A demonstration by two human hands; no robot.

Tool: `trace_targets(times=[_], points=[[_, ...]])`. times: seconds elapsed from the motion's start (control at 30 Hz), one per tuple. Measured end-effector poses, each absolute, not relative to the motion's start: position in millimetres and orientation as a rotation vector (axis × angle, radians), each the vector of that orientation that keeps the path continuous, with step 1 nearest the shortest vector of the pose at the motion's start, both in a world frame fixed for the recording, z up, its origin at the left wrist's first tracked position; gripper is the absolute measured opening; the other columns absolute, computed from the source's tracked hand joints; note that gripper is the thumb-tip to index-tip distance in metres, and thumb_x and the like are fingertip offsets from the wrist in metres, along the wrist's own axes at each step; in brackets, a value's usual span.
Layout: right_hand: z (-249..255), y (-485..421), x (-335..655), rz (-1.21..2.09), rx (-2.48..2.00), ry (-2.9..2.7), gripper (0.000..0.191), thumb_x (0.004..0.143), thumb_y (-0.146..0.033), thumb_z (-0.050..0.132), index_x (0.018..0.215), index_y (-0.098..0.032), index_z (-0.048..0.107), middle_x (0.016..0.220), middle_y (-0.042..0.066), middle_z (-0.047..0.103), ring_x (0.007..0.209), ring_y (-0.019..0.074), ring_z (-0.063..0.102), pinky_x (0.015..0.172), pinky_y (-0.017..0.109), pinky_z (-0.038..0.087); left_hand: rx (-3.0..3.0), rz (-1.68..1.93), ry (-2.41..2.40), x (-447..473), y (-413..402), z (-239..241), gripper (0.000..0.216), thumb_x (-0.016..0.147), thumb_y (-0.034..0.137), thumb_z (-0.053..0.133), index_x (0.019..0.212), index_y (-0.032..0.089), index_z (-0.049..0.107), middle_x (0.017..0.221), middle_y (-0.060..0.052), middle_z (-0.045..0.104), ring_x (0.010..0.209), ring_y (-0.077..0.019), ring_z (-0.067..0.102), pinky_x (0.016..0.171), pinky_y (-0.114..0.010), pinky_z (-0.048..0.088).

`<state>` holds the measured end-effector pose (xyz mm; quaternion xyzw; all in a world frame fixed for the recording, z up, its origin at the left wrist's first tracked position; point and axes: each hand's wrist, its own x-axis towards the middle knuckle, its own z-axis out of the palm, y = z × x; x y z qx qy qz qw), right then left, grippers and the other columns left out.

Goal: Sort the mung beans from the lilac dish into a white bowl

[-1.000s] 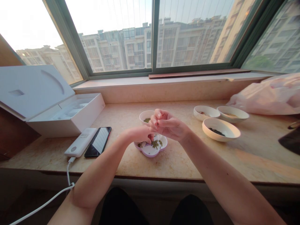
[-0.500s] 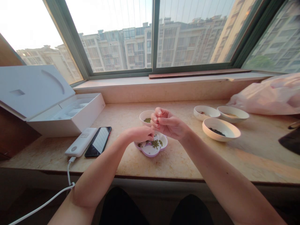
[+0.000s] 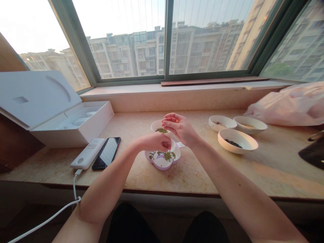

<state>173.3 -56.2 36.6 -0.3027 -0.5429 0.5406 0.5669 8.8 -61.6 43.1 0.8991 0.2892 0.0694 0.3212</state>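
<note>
A small white bowl point(image 3: 154, 127) holding green beans point(image 3: 161, 130) stands behind a lilac-rimmed, flower-shaped dish point(image 3: 162, 165). More green beans point(image 3: 167, 156) lie scattered in that dish. Just above the dish is my left hand point(image 3: 155, 141), its fingers curled in and pointing down; anything between them is hidden. My right hand point(image 3: 182, 128) hovers at the right side of the bowl, thumb and fingertips brought together over its rim. Whatever those fingertips pinch is too small to make out.
Three pale bowls stand to the right; the nearest bowl point(image 3: 249, 143) holds dark bits. Beyond them rests a plastic bag point(image 3: 298, 104). On the left are a phone point(image 3: 107, 153), a white power bank point(image 3: 87, 155) with a cable, and an open white box point(image 3: 93, 125).
My left hand has risen from the beans in the dish and shifted slightly right. My right hand has turned its palm downward, with the fingertips over the small bowl.
</note>
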Motion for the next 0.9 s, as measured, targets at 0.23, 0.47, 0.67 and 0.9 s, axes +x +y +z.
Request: trace_targets(times=[0.23,0.47,0.67,0.9], points=[[19.0,-46.6,171.8,0.507,-1.172,-1.746,0.017,0.084,-0.009,0.059,0.089,-0.019,0.071,0.092,0.006,0.077,0.088,0.0196,0.072,0.085,0.035,0.056,1.835,0.314,0.442,3.3,-67.3,55.7,0.015,0.078,0.025,0.076,0.087,0.014,0.072,0.088,-0.006,0.073,0.084,-0.0144,0.068,0.079,-0.029,0.055],[24.9,-52.1,175.2,0.361,-1.281,-1.916,0.025,0.082,-0.006,0.062,0.101,-0.015,0.074,0.106,0.011,0.077,0.101,0.0239,0.071,0.091,0.035,0.052,1.606,0.544,0.413,-4.2,-72.8,67.0,0.037,0.057,0.039,0.092,0.069,0.013,0.067,0.074,-0.003,0.07,0.069,-0.0119,0.063,0.068,-0.027,0.053],[21.8,-51.6,172.9,0.291,-1.231,-1.919,0.016,0.084,-0.013,0.064,0.095,-0.017,0.074,0.104,0.01,0.077,0.1,0.0245,0.071,0.091,0.035,0.051,1.567,0.665,0.438,-4.9,-72.7,66.7,0.054,0.041,0.052,0.094,0.057,0.016,0.058,0.064,-0.001,0.063,0.062,-0.012,0.057,0.062,-0.029,0.049],[26.2,-61.1,170.5,0.36,-1.195,-1.938,0.017,0.081,-0.01,0.063,0.09,-0.019,0.074,0.096,0.006,0.077,0.09,0.0221,0.069,0.081,0.032,0.049,1.587,0.721,0.388,-4.7,-75.3,67.0,0.06,0.039,0.056,0.092,0.052,0.018,0.048,0.063,0.0,0.057,0.062,-0.0127,0.055,0.063,-0.033,0.05]])
